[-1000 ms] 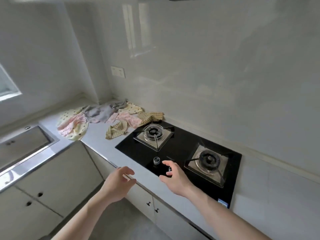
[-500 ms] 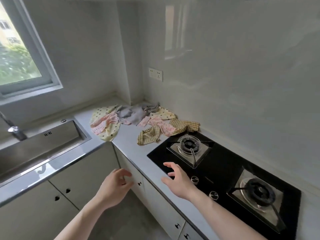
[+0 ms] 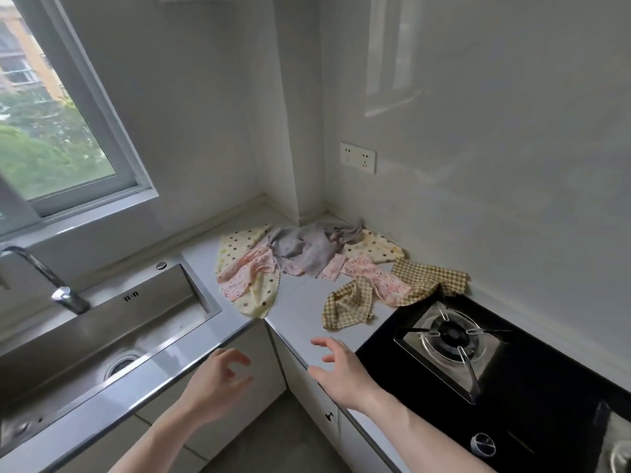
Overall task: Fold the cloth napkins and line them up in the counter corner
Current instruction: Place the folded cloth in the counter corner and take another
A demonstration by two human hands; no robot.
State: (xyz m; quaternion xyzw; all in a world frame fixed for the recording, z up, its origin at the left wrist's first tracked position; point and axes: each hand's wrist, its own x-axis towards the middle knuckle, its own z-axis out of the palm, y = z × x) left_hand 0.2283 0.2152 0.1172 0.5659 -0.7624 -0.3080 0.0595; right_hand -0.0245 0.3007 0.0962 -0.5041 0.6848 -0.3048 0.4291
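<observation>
- The napkins lie crumpled and overlapping on the tabletop, in the corner between the sink and the hob.
- Our left hand and right hand hover short of the pile, each grip released, fingers loosely spread, holding nothing.
- We should lift one napkin clear by its edge, probably the checked one nearest the hob, before folding.

second burner: cut by right edge | faucet: blurred | napkins: overlapping, count unclear
</observation>
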